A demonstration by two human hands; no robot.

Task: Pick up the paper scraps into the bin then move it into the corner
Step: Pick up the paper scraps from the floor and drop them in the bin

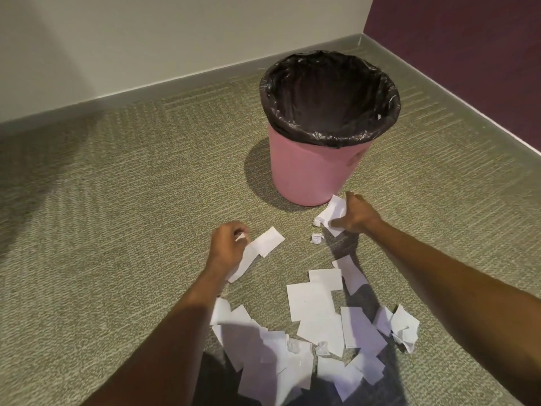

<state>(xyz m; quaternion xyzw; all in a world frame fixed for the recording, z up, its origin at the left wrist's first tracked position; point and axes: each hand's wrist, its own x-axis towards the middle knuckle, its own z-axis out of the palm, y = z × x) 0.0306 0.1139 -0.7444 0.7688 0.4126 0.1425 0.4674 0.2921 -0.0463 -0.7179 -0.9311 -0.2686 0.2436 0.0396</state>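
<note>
A pink bin [310,171] lined with a black bag [328,92] stands upright on the carpet, away from the wall corner. Its inside looks dark. My left hand [227,247] is closed on a few white paper scraps [263,244] in front of the bin. My right hand [358,213] grips a crumpled white scrap [332,212] by the bin's base. Several more scraps [316,315] lie scattered on the carpet close to me, and a small crumpled ball [317,238] lies between my hands.
The cream wall and the purple wall meet in a corner [363,36] behind the bin, with a grey skirting board [146,89] along both. Green-grey carpet [102,215] covers the floor to the left.
</note>
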